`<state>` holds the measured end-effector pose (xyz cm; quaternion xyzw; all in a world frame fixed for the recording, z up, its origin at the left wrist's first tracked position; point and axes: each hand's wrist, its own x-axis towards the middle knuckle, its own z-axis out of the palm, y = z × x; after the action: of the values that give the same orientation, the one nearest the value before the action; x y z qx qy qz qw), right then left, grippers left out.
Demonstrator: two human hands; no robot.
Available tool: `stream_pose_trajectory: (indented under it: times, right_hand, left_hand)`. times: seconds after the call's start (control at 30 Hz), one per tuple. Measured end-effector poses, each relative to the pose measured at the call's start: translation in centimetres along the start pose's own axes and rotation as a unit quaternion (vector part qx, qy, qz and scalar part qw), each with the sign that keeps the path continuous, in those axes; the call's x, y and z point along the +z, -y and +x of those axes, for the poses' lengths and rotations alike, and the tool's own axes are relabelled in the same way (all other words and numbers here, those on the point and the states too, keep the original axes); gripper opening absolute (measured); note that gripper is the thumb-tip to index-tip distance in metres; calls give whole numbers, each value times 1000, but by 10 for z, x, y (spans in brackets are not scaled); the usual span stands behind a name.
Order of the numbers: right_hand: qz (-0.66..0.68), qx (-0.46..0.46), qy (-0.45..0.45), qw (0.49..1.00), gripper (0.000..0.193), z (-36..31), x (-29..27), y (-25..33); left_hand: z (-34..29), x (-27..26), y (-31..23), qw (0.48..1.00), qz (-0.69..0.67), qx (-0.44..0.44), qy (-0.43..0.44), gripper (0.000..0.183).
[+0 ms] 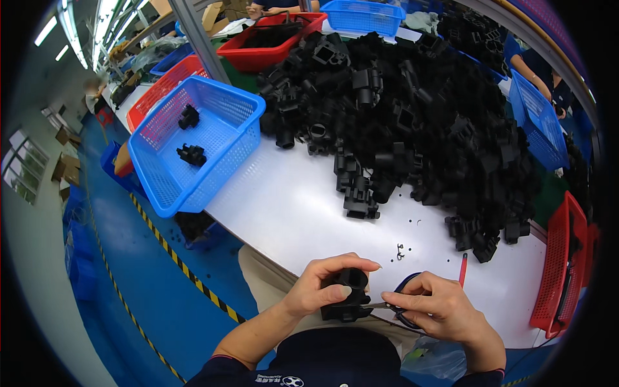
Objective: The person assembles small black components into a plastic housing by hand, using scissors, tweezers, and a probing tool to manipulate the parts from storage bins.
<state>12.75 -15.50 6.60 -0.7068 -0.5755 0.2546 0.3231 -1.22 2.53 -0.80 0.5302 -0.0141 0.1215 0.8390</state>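
One black part (356, 298), blocky below, tubular and open on top

Head view: taken from the left one of two fisheye cameras worn side by side on the person's head. It faces downward and forward across the white tabletop (271, 203), upright and unmirrored. Nearest the lens, along the lower edge, come the dark shirt front (335, 358) and both forearms (255, 334); left hand (314, 287) and right hand (445, 308) stand close, below centre. The wide field runs out to the blue floor (148, 277) at left and distant ceiling lights (46, 30) at upper left; the overhead rail (556, 55) at upper right bends toward the rim
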Motion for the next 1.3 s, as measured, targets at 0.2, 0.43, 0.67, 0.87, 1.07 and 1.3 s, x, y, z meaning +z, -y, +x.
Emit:
stream_pose_trajectory:
  times: [0.2,0.43,0.67,0.87,1.07,1.3]
  right_hand:
    - [-22,-7,32,999,51,-2,-6,-3]
    - [7,8,41,999,51,-5,-5,-8]
    - [-13,-23,73,997,44,-6,-8,-13]
    - [4,-5,79,997,41,-8,-9,-13]
    - [12,-1,82,997,40,-8,-9,-14]
    - [-8,-26,76,997,40,-8,-7,-13]
  left_hand:
    - [1,5,-4,1000,13,1,-7,50]
    - [4,6,-1,999,45,1,-2,49]
    - [4,8,-2,998,56,-7,-2,46]
    - [4,9,-1,998,58,-7,-2,44]
    - [5,10,-1,998,59,-14,6,43]
    - [4,10,1,998,67,-12,1,43]
